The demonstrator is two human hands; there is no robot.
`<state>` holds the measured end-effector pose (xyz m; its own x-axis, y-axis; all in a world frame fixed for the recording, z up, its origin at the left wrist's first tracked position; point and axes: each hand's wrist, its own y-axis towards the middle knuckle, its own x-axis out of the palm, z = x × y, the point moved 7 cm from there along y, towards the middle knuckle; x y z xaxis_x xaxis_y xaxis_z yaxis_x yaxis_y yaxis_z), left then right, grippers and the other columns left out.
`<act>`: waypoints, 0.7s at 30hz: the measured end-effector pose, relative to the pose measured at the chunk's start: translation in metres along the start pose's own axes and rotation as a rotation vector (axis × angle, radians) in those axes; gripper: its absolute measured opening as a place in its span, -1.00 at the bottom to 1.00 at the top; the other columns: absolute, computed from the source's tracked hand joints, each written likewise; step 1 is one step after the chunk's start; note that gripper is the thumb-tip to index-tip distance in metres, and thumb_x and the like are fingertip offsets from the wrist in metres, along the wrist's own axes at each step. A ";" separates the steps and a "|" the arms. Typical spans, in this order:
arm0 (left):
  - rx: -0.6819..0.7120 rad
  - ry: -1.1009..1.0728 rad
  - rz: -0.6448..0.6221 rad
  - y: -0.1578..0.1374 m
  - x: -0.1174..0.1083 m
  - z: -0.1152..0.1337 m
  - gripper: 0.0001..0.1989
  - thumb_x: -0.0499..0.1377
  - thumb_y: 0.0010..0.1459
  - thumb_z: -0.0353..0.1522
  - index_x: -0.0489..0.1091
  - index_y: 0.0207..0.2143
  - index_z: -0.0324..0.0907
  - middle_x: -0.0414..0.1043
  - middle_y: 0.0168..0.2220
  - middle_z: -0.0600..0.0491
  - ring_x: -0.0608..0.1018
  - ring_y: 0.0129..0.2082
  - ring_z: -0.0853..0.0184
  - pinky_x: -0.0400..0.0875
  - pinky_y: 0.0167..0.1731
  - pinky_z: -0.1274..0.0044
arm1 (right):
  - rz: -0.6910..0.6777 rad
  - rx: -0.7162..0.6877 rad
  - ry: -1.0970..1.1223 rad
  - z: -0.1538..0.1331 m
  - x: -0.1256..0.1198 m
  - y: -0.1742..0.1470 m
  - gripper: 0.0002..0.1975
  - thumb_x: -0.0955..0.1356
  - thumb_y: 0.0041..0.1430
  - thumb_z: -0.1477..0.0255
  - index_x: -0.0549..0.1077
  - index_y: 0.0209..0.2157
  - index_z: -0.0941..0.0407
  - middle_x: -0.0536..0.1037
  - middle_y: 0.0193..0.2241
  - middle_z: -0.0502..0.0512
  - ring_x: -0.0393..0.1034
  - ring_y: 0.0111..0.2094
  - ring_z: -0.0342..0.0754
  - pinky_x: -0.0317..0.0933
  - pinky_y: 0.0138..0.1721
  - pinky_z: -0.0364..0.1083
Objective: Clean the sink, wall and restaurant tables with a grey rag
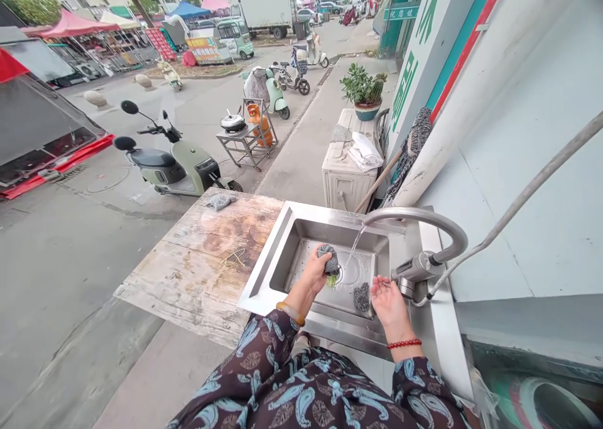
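My left hand [315,271] is over the steel sink [306,228], closed around a dark grey scouring pad [328,259]. Just under that pad a bit of green leaf [331,281] shows near the drain. A second grey scouring pad [362,297] lies on the sink floor, at the right. Beside it my right hand [389,300] is held palm up by the sink's right edge, with loosely bent fingers and nothing visible in them. Its fingertips are near the base of the curved faucet [417,266]; whether they touch is unclear. A thin stream of water [357,244] runs from the spout into the basin.
Left of the sink, a worn wooden board [188,272] carries a grey bagged item [220,201] and a yellow tie [234,258]. A grey hose [518,203] runs to the faucet. Beyond stand a white box [348,178], a mop [414,140] and a scooter [179,165].
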<state>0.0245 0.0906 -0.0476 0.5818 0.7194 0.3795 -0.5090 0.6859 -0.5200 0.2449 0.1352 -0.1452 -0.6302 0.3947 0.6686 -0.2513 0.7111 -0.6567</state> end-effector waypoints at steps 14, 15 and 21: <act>0.045 -0.019 -0.060 -0.013 0.011 0.001 -0.48 0.27 -0.05 -0.51 0.24 -0.02 -0.10 0.41 -0.38 0.13 0.44 -0.51 0.43 0.35 -0.49 0.58 | -0.103 0.033 -0.166 0.007 0.016 -0.023 -0.74 0.24 0.38 0.24 0.48 -0.21 0.09 0.59 -0.25 0.01 0.52 -0.28 -0.17 0.39 -0.37 -0.20; 0.047 -0.021 -0.066 -0.015 0.012 0.000 -0.47 0.27 -0.05 -0.51 0.24 0.00 -0.10 0.40 -0.38 0.14 0.44 -0.51 0.43 0.34 -0.49 0.59 | -0.110 0.059 -0.180 0.012 0.019 -0.025 -0.75 0.25 0.37 0.24 0.48 -0.20 0.09 0.59 -0.24 0.02 0.52 -0.28 -0.17 0.40 -0.38 -0.20; 0.054 -0.029 -0.055 -0.030 0.011 0.001 -0.40 0.30 -0.13 -0.48 0.24 0.01 -0.12 0.38 -0.39 0.15 0.41 -0.53 0.43 0.28 -0.50 0.57 | -0.010 0.077 -0.192 0.005 0.011 -0.018 -0.72 0.21 0.38 0.29 0.50 -0.27 0.07 0.56 -0.28 0.00 0.50 -0.34 -0.18 0.41 -0.45 -0.19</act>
<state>0.0456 0.0782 -0.0276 0.5916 0.6830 0.4285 -0.5107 0.7286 -0.4563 0.2390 0.1240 -0.1272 -0.7539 0.2651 0.6011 -0.3084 0.6650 -0.6801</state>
